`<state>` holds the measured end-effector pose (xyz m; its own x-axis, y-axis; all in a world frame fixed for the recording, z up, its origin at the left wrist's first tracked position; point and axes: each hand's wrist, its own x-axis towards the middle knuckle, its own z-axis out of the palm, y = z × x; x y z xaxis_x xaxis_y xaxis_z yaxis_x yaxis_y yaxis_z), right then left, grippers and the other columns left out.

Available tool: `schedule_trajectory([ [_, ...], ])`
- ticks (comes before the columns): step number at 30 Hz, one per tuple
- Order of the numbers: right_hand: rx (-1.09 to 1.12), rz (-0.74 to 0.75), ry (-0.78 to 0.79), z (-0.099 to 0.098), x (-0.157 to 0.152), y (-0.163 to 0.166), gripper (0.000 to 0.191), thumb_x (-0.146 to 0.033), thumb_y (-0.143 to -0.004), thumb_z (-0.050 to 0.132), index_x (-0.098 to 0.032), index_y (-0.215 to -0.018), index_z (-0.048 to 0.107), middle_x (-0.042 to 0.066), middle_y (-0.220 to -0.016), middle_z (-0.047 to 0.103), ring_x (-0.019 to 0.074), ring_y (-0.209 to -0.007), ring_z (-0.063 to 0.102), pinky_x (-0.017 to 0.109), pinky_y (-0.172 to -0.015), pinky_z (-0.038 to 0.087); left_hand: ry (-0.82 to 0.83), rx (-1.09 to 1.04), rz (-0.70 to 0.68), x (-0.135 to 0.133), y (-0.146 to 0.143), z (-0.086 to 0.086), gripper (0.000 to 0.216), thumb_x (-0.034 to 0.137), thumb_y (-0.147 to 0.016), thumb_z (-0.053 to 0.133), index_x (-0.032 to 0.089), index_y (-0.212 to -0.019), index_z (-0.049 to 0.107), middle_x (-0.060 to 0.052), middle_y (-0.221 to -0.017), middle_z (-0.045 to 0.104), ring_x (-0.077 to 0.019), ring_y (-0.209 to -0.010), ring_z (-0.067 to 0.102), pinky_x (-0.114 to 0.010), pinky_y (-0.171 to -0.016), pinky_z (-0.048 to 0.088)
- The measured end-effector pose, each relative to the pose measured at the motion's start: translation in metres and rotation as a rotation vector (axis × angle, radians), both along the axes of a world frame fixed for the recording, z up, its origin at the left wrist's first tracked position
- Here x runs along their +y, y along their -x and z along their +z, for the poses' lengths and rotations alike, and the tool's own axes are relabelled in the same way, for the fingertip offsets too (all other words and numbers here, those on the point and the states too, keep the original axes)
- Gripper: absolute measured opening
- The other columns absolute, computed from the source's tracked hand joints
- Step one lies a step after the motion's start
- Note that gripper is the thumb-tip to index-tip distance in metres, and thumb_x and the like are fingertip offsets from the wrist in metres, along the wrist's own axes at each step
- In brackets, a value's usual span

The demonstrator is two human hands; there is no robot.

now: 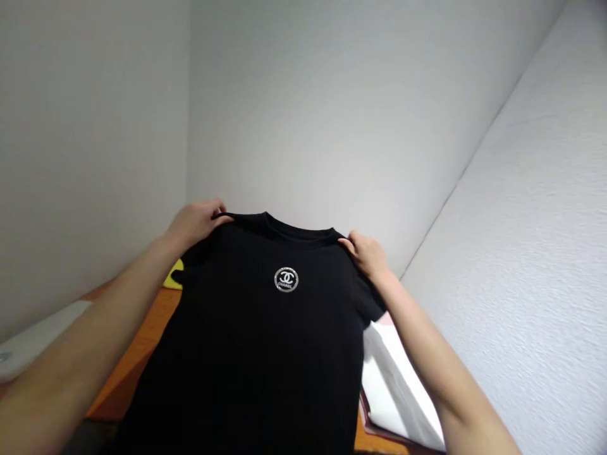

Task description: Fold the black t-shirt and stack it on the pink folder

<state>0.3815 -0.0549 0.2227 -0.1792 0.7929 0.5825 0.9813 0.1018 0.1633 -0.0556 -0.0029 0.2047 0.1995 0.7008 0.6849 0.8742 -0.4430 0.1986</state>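
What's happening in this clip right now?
A person holds up a black T-shirt by its shoulders, the left hand pinching one shoulder and the right hand the other. Its front faces the camera, showing a small round logo. Below are an orange table, something yellow and a white item.

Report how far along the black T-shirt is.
Done: the black T-shirt is picked up, front out. In hand: the left hand and right hand each grip a shoulder, holding it up over the orange table. Left: no fold shows yet.
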Motion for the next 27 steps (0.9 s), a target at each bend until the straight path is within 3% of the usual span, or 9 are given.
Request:
schedule_trajectory([
  [4, -0.026, -0.004, 0.246, -0.073, 0.05, 0.028, 0.04, -0.039, -0.106, 0.045, -0.011, -0.13, 0.058, 0.026, -0.129, 0.063, 0.0342, -0.118, 0.06, 0.041, -0.094, 0.045, 0.186, 0.132, -0.055, 0.038, -0.037, -0.072, 0.036, 0.037, -0.097, 0.05, 0.017, -0.117, 0.071, -0.015, -0.126, 0.07, -0.0294, -0.121, 0.061, -0.042, -0.106, 0.044],
  [8, -0.043, 0.054, 0.614, -0.173, 0.043, 0.041, 0.058, -0.057, -0.102, 0.047, -0.02, -0.146, 0.054, 0.019, -0.148, 0.056, 0.0335, -0.138, 0.049, 0.045, -0.111, 0.039, 0.457, 0.22, -0.066, 0.021, -0.055, -0.175, 0.051, 0.05, -0.095, 0.054, 0.021, -0.134, 0.068, -0.015, -0.15, 0.058, -0.0357, -0.145, 0.045, -0.052, -0.118, 0.032],
  [11, -0.005, 0.007, 0.82, -0.22, 0.044, 0.033, 0.077, -0.069, -0.099, 0.041, -0.024, -0.16, 0.035, 0.015, -0.168, 0.029, 0.0379, -0.154, 0.027, 0.057, -0.12, 0.027, 0.613, 0.226, 0.012, 0.013, -0.06, -0.214, 0.058, 0.049, -0.097, 0.056, 0.022, -0.148, 0.057, -0.017, -0.161, 0.045, -0.0432, -0.15, 0.034, -0.067, -0.116, 0.027],
  [13, 0.039, -0.027, 0.89, -0.229, 0.061, 0.023, 0.078, -0.07, -0.098, 0.042, -0.026, -0.162, 0.029, 0.013, -0.171, 0.02, 0.0396, -0.155, 0.022, 0.063, -0.12, 0.022, 0.655, 0.221, 0.026, 0.015, -0.066, -0.214, 0.053, 0.044, -0.099, 0.059, 0.022, -0.147, 0.055, -0.016, -0.158, 0.048, -0.0393, -0.145, 0.043, -0.066, -0.114, 0.033],
  [16, 0.117, -0.036, 0.89, -0.218, 0.102, 0.008, 0.065, -0.059, -0.099, 0.055, -0.025, -0.153, 0.046, 0.013, -0.162, 0.04, 0.0359, -0.145, 0.043, 0.062, -0.117, 0.034, 0.655, 0.213, -0.02, 0.012, -0.089, -0.189, 0.044, 0.038, -0.098, 0.065, 0.019, -0.137, 0.059, -0.013, -0.142, 0.059, -0.0304, -0.124, 0.061, -0.055, -0.103, 0.051],
  [20, 0.204, -0.164, 0.743, -0.204, 0.147, -0.012, 0.04, -0.041, -0.1, 0.063, -0.019, -0.134, 0.06, 0.012, -0.14, 0.059, 0.0287, -0.122, 0.061, 0.053, -0.103, 0.051, 0.623, 0.222, -0.163, -0.04, -0.154, -0.169, 0.037, 0.037, -0.098, 0.065, 0.018, -0.13, 0.062, -0.011, -0.131, 0.063, -0.0263, -0.112, 0.065, -0.047, -0.095, 0.055],
  [23, 0.247, -0.285, 0.695, -0.209, 0.158, -0.022, 0.037, -0.039, -0.1, 0.063, -0.019, -0.131, 0.061, 0.011, -0.137, 0.061, 0.0271, -0.118, 0.063, 0.05, -0.099, 0.054, 0.456, 0.345, -0.471, -0.114, -0.213, -0.198, 0.02, 0.033, -0.095, 0.066, 0.023, -0.112, 0.068, -0.007, -0.108, 0.07, -0.0243, -0.102, 0.066, -0.038, -0.087, 0.053],
  [25, 0.275, -0.331, 0.709, -0.216, 0.159, -0.026, 0.036, -0.038, -0.1, 0.064, -0.019, -0.13, 0.062, 0.011, -0.135, 0.061, 0.0265, -0.116, 0.064, 0.049, -0.098, 0.055, 0.227, 0.427, -0.678, -0.16, -0.247, -0.233, 0.022, 0.041, -0.093, 0.068, 0.023, -0.105, 0.066, -0.005, -0.091, 0.068, -0.0216, -0.081, 0.065, -0.033, -0.063, 0.049],
  [27, 0.304, -0.346, 0.737, -0.22, 0.159, -0.029, 0.036, -0.038, -0.099, 0.065, -0.019, -0.13, 0.062, 0.011, -0.134, 0.062, 0.0261, -0.114, 0.064, 0.049, -0.096, 0.056, 0.123, 0.424, -0.659, -0.189, -0.271, -0.266, 0.005, 0.03, -0.095, 0.066, 0.025, -0.097, 0.065, -0.001, -0.078, 0.063, -0.0174, -0.067, 0.06, -0.031, -0.052, 0.04],
])
